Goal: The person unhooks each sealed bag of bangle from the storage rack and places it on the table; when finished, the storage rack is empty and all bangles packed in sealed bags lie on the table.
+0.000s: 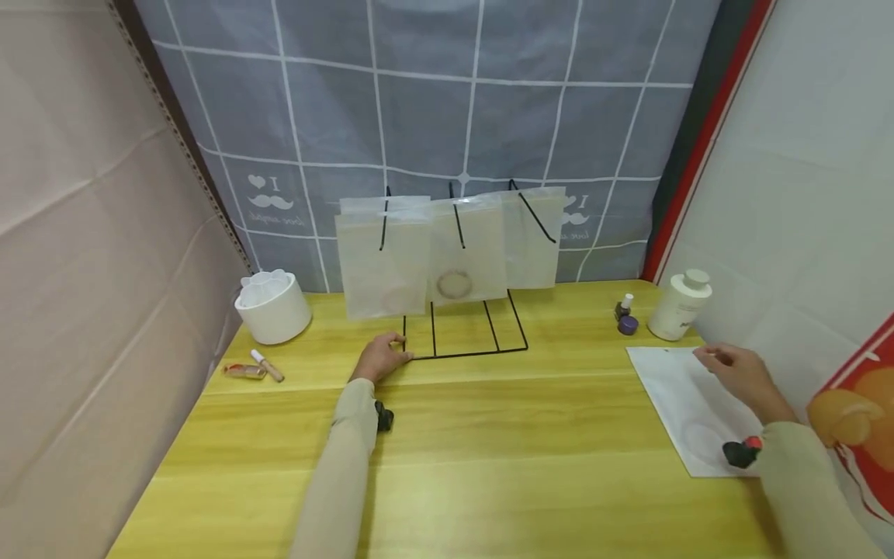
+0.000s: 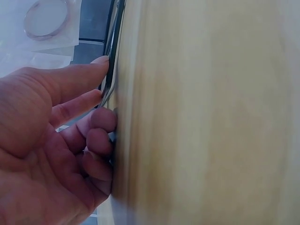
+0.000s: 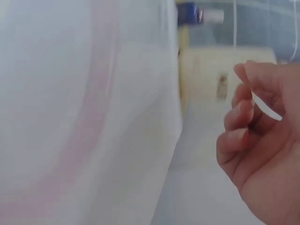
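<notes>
Black wire rack (image 1: 470, 354), far middle of table (image 1: 524, 481); near left corner pinched between left hand's (image 1: 380, 358) thumb and finger, probably for steadying. Translucent packets (image 1: 482, 264), hung on rack prongs, presumably for upright display. Flat white packet (image 1: 670, 404) with faint ring, right side. Right hand (image 1: 743, 380), above packet's far right corner: fingers narrow, loosely curled, apparently holding nothing. White bottle (image 1: 676, 310), far right; white pot (image 1: 274, 310), far left: both likely kept aside for open working space.
</notes>
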`<move>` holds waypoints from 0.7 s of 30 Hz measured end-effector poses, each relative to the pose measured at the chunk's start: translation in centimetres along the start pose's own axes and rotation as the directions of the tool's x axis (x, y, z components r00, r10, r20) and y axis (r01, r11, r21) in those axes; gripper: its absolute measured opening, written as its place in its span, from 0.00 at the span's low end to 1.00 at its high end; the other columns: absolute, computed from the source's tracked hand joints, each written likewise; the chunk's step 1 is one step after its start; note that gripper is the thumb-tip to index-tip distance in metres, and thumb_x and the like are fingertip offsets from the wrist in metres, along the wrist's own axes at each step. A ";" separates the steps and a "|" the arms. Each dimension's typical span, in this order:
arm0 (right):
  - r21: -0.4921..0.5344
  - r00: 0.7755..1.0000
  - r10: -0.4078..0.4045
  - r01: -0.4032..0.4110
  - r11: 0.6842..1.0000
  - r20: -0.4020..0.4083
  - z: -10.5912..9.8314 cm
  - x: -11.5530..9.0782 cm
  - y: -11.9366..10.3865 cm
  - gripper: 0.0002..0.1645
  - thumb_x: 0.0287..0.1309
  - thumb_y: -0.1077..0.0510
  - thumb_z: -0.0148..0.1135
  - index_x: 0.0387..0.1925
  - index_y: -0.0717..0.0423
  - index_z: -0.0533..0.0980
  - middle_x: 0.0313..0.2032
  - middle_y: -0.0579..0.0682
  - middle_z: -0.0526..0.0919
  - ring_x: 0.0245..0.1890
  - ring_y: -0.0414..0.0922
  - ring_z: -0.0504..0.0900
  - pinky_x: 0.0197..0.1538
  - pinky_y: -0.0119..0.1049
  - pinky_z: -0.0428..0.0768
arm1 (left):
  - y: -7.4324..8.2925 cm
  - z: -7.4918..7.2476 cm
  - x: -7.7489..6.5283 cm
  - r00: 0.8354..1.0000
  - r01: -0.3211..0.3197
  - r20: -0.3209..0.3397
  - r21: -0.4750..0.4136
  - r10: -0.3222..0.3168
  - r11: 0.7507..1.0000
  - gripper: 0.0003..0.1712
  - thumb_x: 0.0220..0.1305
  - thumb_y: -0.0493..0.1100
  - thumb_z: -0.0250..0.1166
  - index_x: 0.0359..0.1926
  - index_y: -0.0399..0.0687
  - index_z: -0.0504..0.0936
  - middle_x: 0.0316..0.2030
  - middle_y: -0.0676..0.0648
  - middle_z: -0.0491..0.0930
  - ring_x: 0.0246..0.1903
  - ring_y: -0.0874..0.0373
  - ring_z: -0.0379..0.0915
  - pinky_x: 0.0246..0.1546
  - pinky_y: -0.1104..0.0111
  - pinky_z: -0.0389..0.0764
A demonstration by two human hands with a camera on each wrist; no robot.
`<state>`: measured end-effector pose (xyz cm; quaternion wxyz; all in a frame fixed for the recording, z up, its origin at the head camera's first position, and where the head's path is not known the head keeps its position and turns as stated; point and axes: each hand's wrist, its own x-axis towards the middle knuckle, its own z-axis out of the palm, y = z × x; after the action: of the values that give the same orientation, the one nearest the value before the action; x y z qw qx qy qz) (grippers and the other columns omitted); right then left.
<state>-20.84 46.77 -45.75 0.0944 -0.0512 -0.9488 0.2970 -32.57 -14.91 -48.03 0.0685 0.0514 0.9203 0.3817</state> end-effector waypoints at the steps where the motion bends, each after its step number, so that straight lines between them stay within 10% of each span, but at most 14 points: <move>1: 0.031 0.999 -0.037 0.038 0.999 -0.012 0.8 0.4 -1.0 0.26 0.75 0.48 0.54 0.49 0.72 0.79 0.35 0.63 0.83 0.29 0.37 0.75 0.28 0.31 0.74 | -0.1 0.0 0.0 1.000 0.007 0.000 -0.001 -0.007 1.000 0.26 0.68 0.46 0.68 0.64 0.43 0.78 0.59 0.35 0.79 0.54 0.41 0.76 0.56 0.48 0.76; 11: 0.158 0.958 -0.287 0.287 0.945 -0.027 9.6 7.3 -10.3 0.21 0.75 0.53 0.55 0.53 0.68 0.80 0.48 0.66 0.84 0.48 0.58 0.80 0.49 0.50 0.79 | 0.1 0.1 -0.2 1.000 0.001 -0.014 0.006 -0.001 1.000 0.26 0.67 0.45 0.68 0.63 0.42 0.78 0.59 0.35 0.78 0.54 0.41 0.76 0.56 0.48 0.76; 21: 0.345 0.932 -0.345 0.363 0.866 -0.115 8.2 14.2 -19.8 0.26 0.68 0.61 0.63 0.64 0.68 0.73 0.72 0.71 0.60 0.73 0.66 0.56 0.67 0.68 0.62 | 0.3 0.5 0.1 0.999 0.031 -0.038 0.010 -0.031 0.999 0.24 0.66 0.45 0.70 0.62 0.45 0.80 0.58 0.38 0.80 0.53 0.43 0.77 0.55 0.50 0.77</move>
<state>-37.25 28.22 -38.95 0.1782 0.1343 -0.8687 0.4423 -32.54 -14.39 -48.17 0.0566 0.0302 0.9242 0.3766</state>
